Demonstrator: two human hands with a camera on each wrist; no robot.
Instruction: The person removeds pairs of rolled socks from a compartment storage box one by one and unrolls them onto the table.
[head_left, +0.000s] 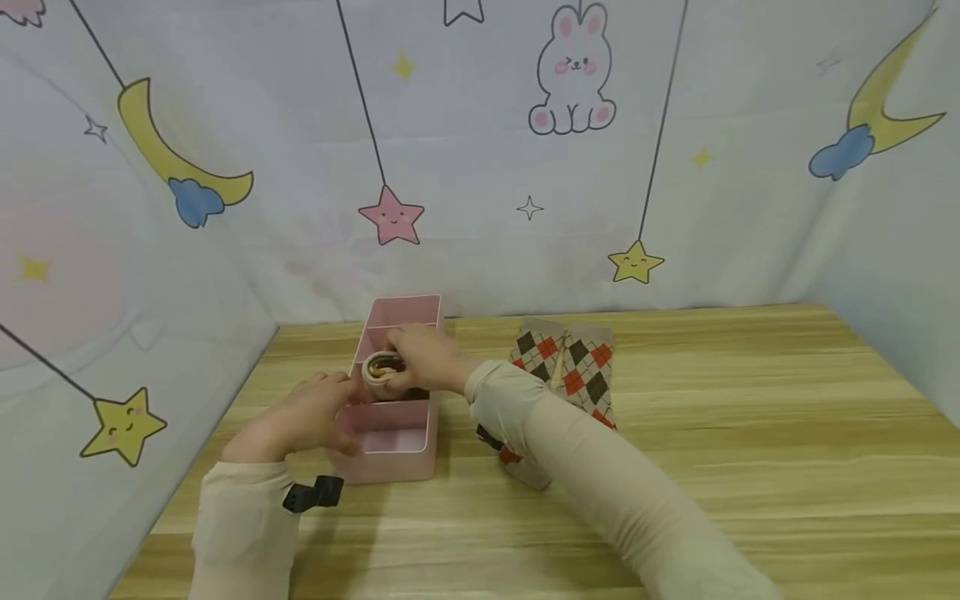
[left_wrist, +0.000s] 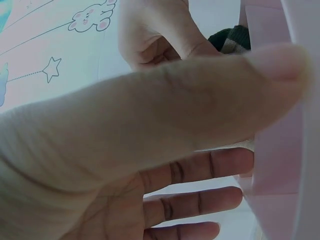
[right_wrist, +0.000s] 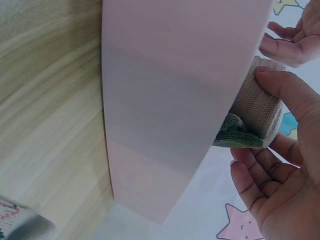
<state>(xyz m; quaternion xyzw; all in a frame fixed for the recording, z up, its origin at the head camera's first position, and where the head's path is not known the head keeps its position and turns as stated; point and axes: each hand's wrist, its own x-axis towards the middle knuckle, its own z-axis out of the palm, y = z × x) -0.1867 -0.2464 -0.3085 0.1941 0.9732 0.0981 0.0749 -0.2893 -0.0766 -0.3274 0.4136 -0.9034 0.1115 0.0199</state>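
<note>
A rolled-up beige ribbed sock (right_wrist: 257, 102) with a green part (right_wrist: 239, 135) sits partly inside a middle compartment of the pink divided box (head_left: 390, 467). My right hand (head_left: 431, 358) grips the roll between thumb and fingers, above the box's rim. In the head view the roll's coiled end faces up. My left hand (head_left: 311, 417) is at the box's left side, its thumb close to the near left corner. Its fingers look extended in the left wrist view, near the box wall (left_wrist: 277, 175); whether they touch it I cannot tell.
Right of the box, argyle socks (head_left: 588, 367) in beige, red and dark grey lie flat on the wooden table (head_left: 750, 433), partly covered by my right forearm. A printed fabric backdrop (head_left: 480, 167) stands behind and at both sides.
</note>
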